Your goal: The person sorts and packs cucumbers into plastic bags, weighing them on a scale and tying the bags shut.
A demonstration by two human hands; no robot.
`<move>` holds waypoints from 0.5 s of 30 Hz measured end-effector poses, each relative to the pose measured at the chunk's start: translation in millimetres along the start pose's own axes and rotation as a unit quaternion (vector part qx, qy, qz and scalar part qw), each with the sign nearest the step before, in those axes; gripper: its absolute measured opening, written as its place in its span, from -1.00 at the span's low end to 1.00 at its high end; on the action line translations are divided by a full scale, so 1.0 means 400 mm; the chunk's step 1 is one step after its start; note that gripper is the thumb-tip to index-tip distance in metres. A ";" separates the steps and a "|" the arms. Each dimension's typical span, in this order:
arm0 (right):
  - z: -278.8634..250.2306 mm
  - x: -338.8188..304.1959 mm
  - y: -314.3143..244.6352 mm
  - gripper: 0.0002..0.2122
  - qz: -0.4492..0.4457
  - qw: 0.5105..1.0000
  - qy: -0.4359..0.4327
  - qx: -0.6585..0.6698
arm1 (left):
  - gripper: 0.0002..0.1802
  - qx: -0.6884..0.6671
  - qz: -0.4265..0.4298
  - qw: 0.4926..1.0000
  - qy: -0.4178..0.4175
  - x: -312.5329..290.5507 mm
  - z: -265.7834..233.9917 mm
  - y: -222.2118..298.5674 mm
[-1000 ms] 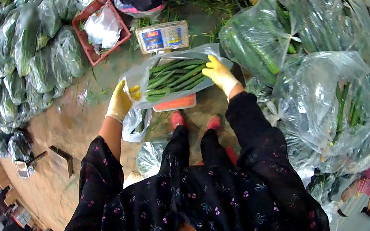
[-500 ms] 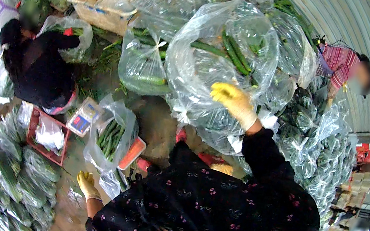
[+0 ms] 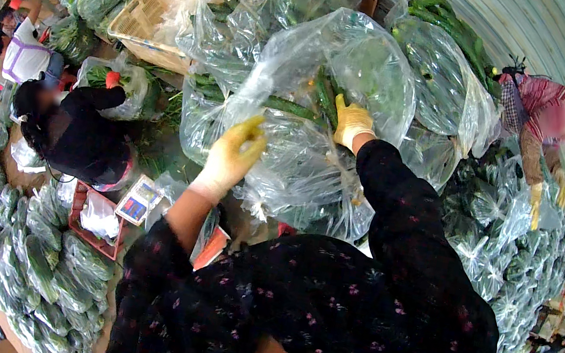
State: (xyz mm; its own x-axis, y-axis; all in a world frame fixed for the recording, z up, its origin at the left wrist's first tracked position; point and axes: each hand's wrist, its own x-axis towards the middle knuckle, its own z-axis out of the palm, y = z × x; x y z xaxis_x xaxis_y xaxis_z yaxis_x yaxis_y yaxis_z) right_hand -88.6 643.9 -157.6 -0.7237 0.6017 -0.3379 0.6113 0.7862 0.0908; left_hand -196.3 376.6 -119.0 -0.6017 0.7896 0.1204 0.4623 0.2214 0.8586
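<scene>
My right hand (image 3: pixel 354 123), in a yellow-and-white glove, reaches into a large clear plastic bag (image 3: pixel 386 59). Its fingers curl against long dark green cucumbers (image 3: pixel 326 98) there, apparently gripping one; part of the grip is hidden. Another cucumber (image 3: pixel 293 109) lies crosswise to the left. My left hand (image 3: pixel 235 153), gloved the same way, hovers over the near left side of the bag, fingers bent and apart, with nothing in it.
A co-worker in black (image 3: pixel 83 130) crouches at left by a red crate (image 3: pixel 115 247). Another person in a striped top (image 3: pixel 547 110) bends at right. Bagged vegetables (image 3: pixel 39 270) pile up on both sides. A cream basket (image 3: pixel 147 20) stands behind.
My left hand has risen from low at my side to the bag's near left. My right hand has moved farther in, onto the cucumbers. The whole view has shifted slightly.
</scene>
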 end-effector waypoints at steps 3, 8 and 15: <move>-0.013 0.029 0.051 -0.20 -0.015 0.974 -0.033 0.222 | -0.53 0.161 0.080 0.983 -0.039 0.171 0.128 -0.058; -0.064 -0.074 0.150 -0.47 -0.122 0.735 -0.154 0.649 | -0.51 0.412 0.000 0.899 -0.149 0.298 0.223 -0.039; -0.104 -0.260 0.206 -0.47 -0.178 0.676 -0.142 0.701 | -0.66 0.459 0.064 0.883 -0.075 0.301 0.084 0.061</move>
State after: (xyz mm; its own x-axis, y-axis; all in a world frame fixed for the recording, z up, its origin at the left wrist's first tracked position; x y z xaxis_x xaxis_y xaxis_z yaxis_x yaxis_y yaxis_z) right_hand 23.8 651.9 -75.8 -0.9360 0.2008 -0.2890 0.2615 -0.1526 -0.9530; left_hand -235.4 496.2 -100.4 -0.4453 0.8932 0.0617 0.8947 0.4412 0.0696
